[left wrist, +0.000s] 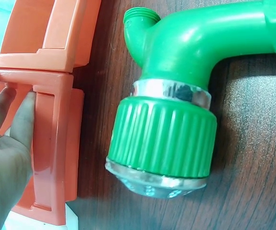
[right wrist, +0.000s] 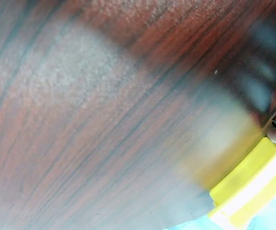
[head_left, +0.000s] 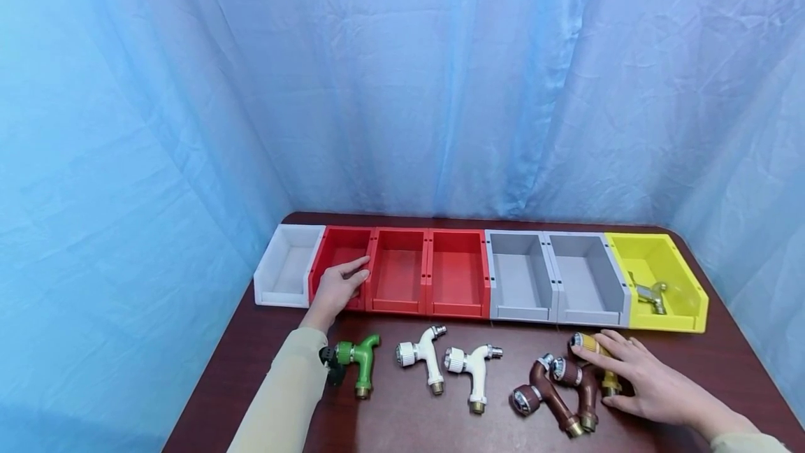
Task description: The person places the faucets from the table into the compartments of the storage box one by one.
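My left hand (head_left: 339, 289) reaches into the leftmost red bin (head_left: 342, 243), its fingers extended at the wall beside the middle red bin. In the left wrist view, those fingers (left wrist: 25, 120) lie against the red plastic, with no tap among them. A green tap (head_left: 361, 362) lies on the table just below that hand. My right hand (head_left: 654, 376) holds a yellow tap (head_left: 610, 376), fingers over its upper part and thumb by its brass threaded end. Two brown taps, one farther left (head_left: 547, 393) and one nearer (head_left: 585, 386), lie beside it.
Two white taps, left (head_left: 428, 358) and right (head_left: 476, 372), lie mid-table. A black tap (head_left: 335, 369) is partly hidden by my left sleeve. The bin row also has a white bin (head_left: 267, 278), grey bins (head_left: 522, 313) and a yellow bin (head_left: 666, 322) with a metallic tap (head_left: 654, 296) inside.
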### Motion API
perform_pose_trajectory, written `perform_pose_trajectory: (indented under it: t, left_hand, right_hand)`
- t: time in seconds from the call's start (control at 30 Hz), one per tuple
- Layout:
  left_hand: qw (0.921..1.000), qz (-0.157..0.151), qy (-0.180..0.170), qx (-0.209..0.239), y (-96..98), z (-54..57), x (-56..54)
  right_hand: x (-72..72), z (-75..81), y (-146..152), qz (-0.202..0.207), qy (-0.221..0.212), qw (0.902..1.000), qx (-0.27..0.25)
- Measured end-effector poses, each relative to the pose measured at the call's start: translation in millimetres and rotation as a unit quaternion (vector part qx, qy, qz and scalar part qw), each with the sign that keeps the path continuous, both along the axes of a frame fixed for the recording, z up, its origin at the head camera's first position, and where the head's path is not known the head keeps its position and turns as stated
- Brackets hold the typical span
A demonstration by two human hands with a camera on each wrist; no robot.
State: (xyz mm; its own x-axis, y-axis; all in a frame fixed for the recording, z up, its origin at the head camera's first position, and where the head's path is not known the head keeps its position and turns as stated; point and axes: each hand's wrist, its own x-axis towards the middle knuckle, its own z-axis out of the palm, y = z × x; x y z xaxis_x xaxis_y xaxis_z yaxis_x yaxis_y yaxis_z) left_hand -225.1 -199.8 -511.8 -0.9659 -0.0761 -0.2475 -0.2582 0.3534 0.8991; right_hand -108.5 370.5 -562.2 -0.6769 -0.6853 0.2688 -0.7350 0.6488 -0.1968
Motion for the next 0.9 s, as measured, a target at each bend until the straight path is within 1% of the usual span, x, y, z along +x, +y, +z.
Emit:
perform_pose_trajectory:
  t: [0.13,0.3,0.53,0.77,0.9]
  left_hand:
    - [1.0000,0.000,0.003,0.000,0.4,-0.4,-0.2]
    - [1.0000,-0.001,0.002,-0.003,0.1,0.0,-0.2]
    - [1.0000,-0.001,0.000,-0.005,-0.9,0.9,-0.6]
    - [1.0000,-0.001,0.001,-0.001,-0.5,1.1,-0.9]
    - [1.0000,-0.001,-0.003,-0.001,-0.6,1.1,-0.3]
  right_hand:
    - [0.0,-0.8,1,0.012,0.019,0.9997,-0.003]
    - [-1.1,1.9,1,0.023,0.044,0.9987,-0.007]
    - [-5.1,14.6,-5,0.029,0.078,0.9965,0.011]
    - [-10.6,27.1,-6,0.014,0.091,0.9950,0.040]
    - [-14.0,33.1,-6,0.017,0.101,0.9938,0.042]
